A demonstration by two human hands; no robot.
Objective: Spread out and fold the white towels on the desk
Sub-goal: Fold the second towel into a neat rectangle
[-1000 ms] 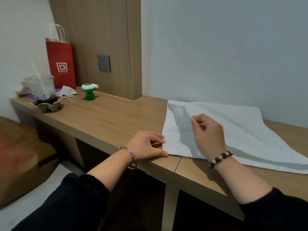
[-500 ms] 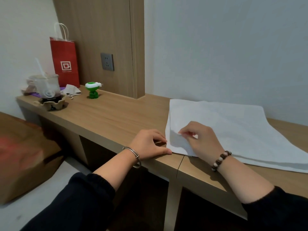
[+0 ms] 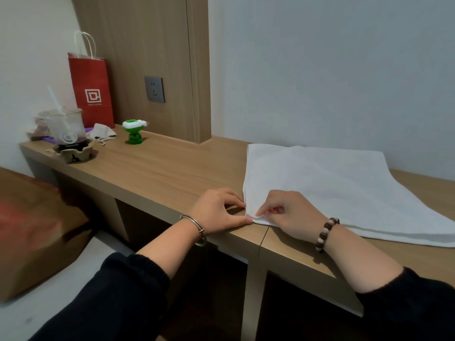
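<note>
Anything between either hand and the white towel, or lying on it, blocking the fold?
Nothing visible does. The right hand pinches the white towel at its near left corner; the left hand rests on the desk beside that corner. Nothing lies on the towel.

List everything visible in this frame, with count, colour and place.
white towel: one, white, flat on the desk's right part
desk: one, light wood, along the wall
paper bag: one, red, standing at the desk's far left
cup: one, clear, with a straw, in a cardboard holder, far left
small gadget: one, green and white, near the wooden panel
wall socket: one, grey, on the panel
left hand: metal bangle, resting on the desk, fingertips at the towel's near corner
right hand: bead bracelet, pinching that corner
</note>
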